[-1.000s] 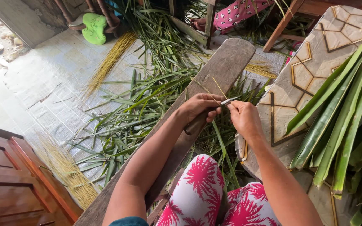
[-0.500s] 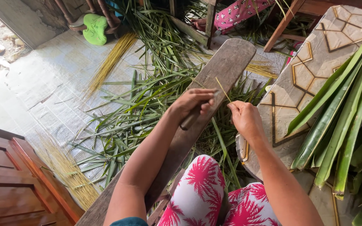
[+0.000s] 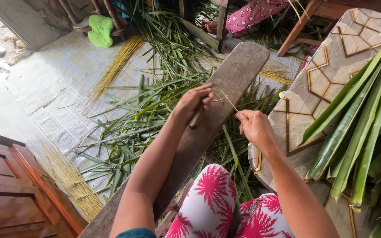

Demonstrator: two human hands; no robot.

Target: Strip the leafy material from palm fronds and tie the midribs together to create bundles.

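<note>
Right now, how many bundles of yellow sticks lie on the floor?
3. One bundle lies upper left by the green slipper, one lower left beside the wooden door, one right of the plank. Leaves may hide more.

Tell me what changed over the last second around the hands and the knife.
The left hand drew the knife up the wooden plank, away from the right hand; the blade, visible a second ago, is now hidden. The thin yellow leaf rib, pinched in the right hand, now spans the wider gap. The plank, the green leaf strips and the leaf bundle stayed put.
</note>
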